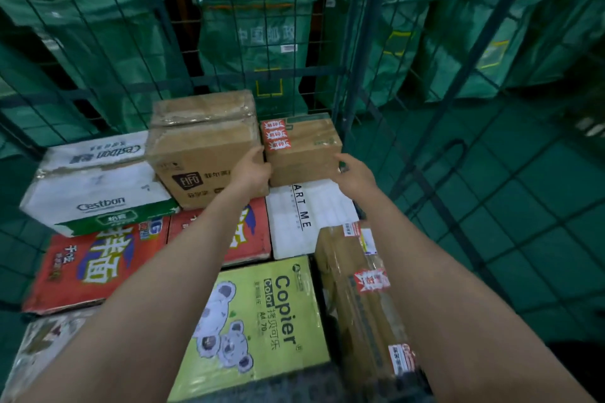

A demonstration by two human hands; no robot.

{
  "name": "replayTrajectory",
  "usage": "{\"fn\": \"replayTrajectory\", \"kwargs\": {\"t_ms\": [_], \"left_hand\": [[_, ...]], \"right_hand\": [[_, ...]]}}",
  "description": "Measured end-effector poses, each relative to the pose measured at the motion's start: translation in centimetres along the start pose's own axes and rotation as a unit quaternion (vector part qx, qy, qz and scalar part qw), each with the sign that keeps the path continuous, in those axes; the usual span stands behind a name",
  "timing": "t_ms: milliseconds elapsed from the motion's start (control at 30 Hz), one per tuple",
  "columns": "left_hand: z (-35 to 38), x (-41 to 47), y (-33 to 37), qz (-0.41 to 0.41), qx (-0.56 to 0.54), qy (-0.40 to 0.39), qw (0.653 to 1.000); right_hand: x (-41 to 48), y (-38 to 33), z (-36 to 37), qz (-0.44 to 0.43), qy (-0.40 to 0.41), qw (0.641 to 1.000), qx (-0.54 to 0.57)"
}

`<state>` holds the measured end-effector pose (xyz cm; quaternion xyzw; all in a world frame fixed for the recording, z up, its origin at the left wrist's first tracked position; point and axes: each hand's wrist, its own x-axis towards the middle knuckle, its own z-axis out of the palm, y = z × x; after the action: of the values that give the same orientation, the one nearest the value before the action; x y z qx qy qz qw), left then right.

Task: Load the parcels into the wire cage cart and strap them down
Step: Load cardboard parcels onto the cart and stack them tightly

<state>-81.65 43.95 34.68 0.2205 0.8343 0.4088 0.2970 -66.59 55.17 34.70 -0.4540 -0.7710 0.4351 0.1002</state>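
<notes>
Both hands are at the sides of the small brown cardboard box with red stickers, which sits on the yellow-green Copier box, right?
Not quite. In the head view the small brown cardboard box with red stickers rests on the white box printed ART ME; the yellow-green Copier box lies nearer the camera. The left hand and right hand are at the small box's sides.

One large brown carton (203, 144) left of the left fingers (258, 152), one small brown carton (302, 147) between both sets of fingers, one long brown carton (357, 298) nearer than them. Two red cartons (85, 268), two white cartons (98, 186), one green carton (268, 321), one wrapped parcel (42, 343). Four green sacks (255, 26) beyond.
</notes>
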Motion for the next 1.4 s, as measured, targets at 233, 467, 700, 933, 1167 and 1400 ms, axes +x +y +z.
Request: {"fn": "replayTrajectory", "kwargs": {"t_ms": [233, 467, 700, 933, 1167, 1400], "left_hand": [[2.5, -5.6, -1.3, -0.011, -0.043, -0.055, 0.998], [4.7, -11.1, -0.4, -0.014, -0.038, -0.121, 0.992], [6.9, -18.3, -1.5, -0.008, -0.020, -0.153, 0.988], [9.4, -26.7, -2.1, 0.049, -0.004, -0.201, 0.978], [12.9, -32.0, -1.1, 0.091, 0.063, -0.287, 0.951], [16.4, -35.4, -0.5, 0.146, 0.168, -0.392, 0.893]], "right_hand": [[-7.2, 2.8, -2.5, 0.068, 0.031, 0.997, -0.002], [-14.1, 5.6, -4.4, 0.112, 0.041, 0.993, 0.006], [-22.5, 9.0, -5.0, 0.131, 0.059, 0.990, 0.004], [-31.8, 12.6, -5.4, 0.187, 0.088, 0.978, 0.016], [-38.3, 15.8, -6.5, 0.234, 0.175, 0.954, 0.068], [-44.5, 19.3, -5.4, 0.326, 0.261, 0.900, 0.128]]}}
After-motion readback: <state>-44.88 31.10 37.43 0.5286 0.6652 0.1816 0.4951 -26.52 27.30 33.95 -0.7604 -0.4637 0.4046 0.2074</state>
